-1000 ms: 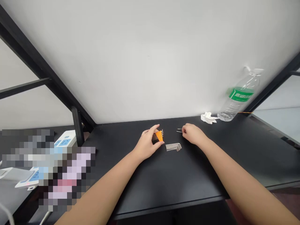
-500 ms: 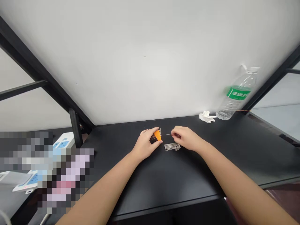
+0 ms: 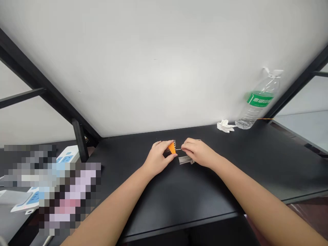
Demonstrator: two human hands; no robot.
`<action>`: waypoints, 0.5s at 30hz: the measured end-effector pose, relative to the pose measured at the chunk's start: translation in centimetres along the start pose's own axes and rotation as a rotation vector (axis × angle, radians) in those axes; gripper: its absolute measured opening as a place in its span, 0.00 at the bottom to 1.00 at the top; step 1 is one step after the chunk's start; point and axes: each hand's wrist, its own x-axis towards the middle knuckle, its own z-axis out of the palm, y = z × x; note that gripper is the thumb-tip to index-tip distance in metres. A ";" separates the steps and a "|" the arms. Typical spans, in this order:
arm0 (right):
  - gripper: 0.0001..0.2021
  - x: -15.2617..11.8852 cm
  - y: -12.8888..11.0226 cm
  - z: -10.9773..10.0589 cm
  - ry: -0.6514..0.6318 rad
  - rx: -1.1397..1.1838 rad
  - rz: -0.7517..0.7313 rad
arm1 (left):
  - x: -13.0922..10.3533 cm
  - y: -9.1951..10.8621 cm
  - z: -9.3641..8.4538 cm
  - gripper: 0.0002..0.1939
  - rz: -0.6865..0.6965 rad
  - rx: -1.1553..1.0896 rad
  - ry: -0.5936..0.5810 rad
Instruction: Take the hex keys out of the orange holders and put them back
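My left hand (image 3: 159,156) grips an orange holder (image 3: 172,148) between thumb and fingers, with several bent metal keys showing at its upper right edge. In my right hand (image 3: 196,150), closed in a pinch, is a thin metal key (image 3: 178,149) whose tip points left and reaches the orange holder; whether it is inside a hole cannot be made out. Just below the right fingers, a row of several L-shaped metal keys (image 3: 186,160) lies on the black table (image 3: 184,198).
A clear plastic bottle (image 3: 260,99) with a green label leans at the back right, beside a crumpled white tissue (image 3: 225,126). White and blue power strips (image 3: 68,153) lie at the left, near a pixelated area. Black metal struts flank the table.
My right hand has moved left with the thin key, bringing its tip up to the orange holder. My left hand keeps its hold, and the view has shifted slightly.
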 end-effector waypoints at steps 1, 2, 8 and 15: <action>0.10 0.0 0.0 -0.1 -0.007 0.001 -0.002 | 0.0 0.0 0.0 0.26 0.013 0.009 -0.012; 0.11 -0.1 0.0 -0.2 -0.016 0.002 -0.003 | -0.1 0.0 0.0 0.26 0.025 0.014 -0.025; 0.12 -0.2 -0.4 -0.6 -0.034 -0.014 0.007 | -0.1 0.2 -0.1 0.26 0.036 0.004 -0.011; 0.12 -0.3 -0.7 -0.6 -0.059 -0.023 0.011 | -0.1 0.2 -0.1 0.26 0.046 0.024 -0.030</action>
